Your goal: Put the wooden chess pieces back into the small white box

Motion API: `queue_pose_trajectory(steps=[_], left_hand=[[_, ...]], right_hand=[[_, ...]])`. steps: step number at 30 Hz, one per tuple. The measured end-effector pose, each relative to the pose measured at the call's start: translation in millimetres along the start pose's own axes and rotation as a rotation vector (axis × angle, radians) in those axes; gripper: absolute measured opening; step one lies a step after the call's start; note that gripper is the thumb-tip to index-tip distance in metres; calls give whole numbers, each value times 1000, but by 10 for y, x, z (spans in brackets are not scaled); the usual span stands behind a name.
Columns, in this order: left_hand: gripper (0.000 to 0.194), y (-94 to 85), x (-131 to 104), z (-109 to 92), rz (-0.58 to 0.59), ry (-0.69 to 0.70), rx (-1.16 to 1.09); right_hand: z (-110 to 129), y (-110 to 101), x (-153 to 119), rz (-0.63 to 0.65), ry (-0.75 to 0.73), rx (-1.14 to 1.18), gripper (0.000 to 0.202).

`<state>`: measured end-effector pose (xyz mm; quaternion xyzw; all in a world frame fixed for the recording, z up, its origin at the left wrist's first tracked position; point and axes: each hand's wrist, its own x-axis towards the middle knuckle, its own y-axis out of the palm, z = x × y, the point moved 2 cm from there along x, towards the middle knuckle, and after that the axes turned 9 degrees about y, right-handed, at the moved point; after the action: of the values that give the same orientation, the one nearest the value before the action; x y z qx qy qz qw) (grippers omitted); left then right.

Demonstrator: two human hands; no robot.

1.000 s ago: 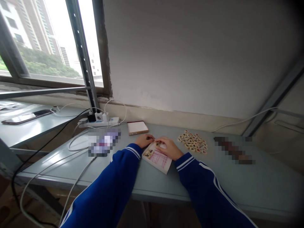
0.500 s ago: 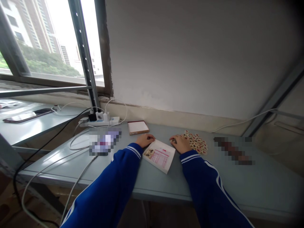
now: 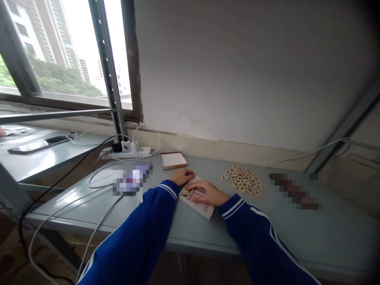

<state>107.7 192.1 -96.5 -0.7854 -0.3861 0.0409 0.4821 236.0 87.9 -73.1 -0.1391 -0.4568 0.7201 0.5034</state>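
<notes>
A shallow white box [image 3: 207,213] with a pink printed bottom lies at an angle on the desk in front of me. At its left end sit a few pale wooden character pieces [image 3: 186,194] with dark characters. My left hand [image 3: 182,177] is curled at the box's far left corner, fingers on the rim. My right hand [image 3: 208,192] reaches over the box from the right, its fingers bent down at a character piece; the fingertips partly cover it. Beyond, to the right, a loose pile of character pieces [image 3: 245,180] is spread on the desk.
Behind my left hand lies a box lid [image 3: 173,160] with a white inside. A power strip [image 3: 127,152] with plugs and cables [image 3: 97,178] stands at the back left, near a blurred phone [image 3: 133,178]. A pixelated dark object [image 3: 293,192] lies to the right.
My right hand has moved left from beside the pile to over the box, uncovering the pile's left side. The left hand stays at the box's corner.
</notes>
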Motion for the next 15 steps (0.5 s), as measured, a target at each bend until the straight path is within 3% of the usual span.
queue_pose_trajectory(steps=[9,15], left_hand=[[29,5,-1,17,-5,-1,-7],[30,11,2,38,-1,21,4]], right_hand=[[2,-17,-1,-68,132,48,14],[-253,-200,16,-409,170,35,16]])
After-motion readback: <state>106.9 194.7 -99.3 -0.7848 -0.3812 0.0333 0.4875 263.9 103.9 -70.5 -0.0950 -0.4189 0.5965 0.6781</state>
